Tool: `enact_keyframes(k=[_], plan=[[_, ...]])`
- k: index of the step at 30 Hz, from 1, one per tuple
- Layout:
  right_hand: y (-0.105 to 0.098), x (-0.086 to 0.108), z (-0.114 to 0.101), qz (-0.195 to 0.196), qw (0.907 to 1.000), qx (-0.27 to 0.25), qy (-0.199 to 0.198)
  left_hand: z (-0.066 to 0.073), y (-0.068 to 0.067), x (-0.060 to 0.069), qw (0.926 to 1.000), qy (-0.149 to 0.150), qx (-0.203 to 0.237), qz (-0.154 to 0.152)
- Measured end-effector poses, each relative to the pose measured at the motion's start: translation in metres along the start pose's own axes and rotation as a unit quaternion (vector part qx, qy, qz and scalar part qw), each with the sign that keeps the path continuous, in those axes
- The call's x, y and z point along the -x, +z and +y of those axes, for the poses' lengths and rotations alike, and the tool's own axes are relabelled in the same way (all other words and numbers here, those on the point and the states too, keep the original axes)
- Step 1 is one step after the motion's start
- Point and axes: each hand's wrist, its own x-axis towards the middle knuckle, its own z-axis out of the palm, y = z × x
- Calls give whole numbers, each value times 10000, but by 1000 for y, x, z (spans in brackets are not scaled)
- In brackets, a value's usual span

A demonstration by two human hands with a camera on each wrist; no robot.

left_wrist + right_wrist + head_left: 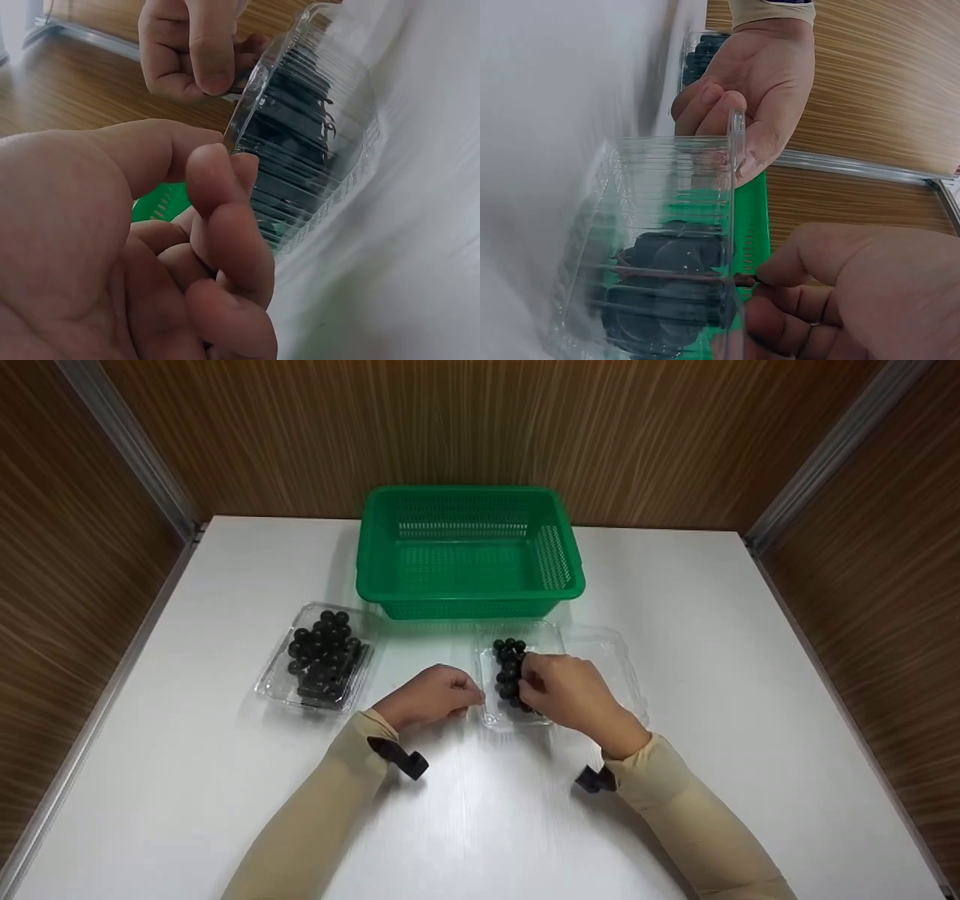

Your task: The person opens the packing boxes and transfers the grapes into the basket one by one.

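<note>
Brown wood-grain panels (480, 420) close in the workspace at the back and on both sides, with metal strips (836, 450) running along their corners and lower side edges. Between them is a white tabletop (465, 840), bright with reflected light near the middle. Toward its back stands a green plastic basket (472, 598) with slotted walls, its long side facing the person.

Two forearms in beige sleeves (315, 817) reach in from the near edge, a black wrist mount (401, 757) at each cuff. Left of the arms sits a clear plastic fruit box (279, 690) holding dark grapes (322, 656). In front of the basket, a clear clamshell container (540, 637) stands open, its lid (607, 660) spread out on the right.

The left hand (435, 696) is nearly closed, thumb and fingertips pinching the rim at the container's left side, the remaining fingers curled. The right hand (574, 690) is closed over the container, thumb and index finger pinching a thin brown stem (744, 280). The dark grape bunch (508, 673) on that stem is inside the container, below the right hand's fingers.
</note>
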Motion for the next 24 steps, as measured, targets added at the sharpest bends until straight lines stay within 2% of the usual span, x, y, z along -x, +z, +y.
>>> enact_keyframes(k=[5,18,24], plan=[[1,0,0,-26,10000,60,-12,0,0,0,10000,-1,57,-28],[2,0,1,-224,9997,105,56,0,0,0,9998,131,-123,-86],[0,0,1,-123,9999,93,7,-1,1,0,9999,39,-100,-118]])
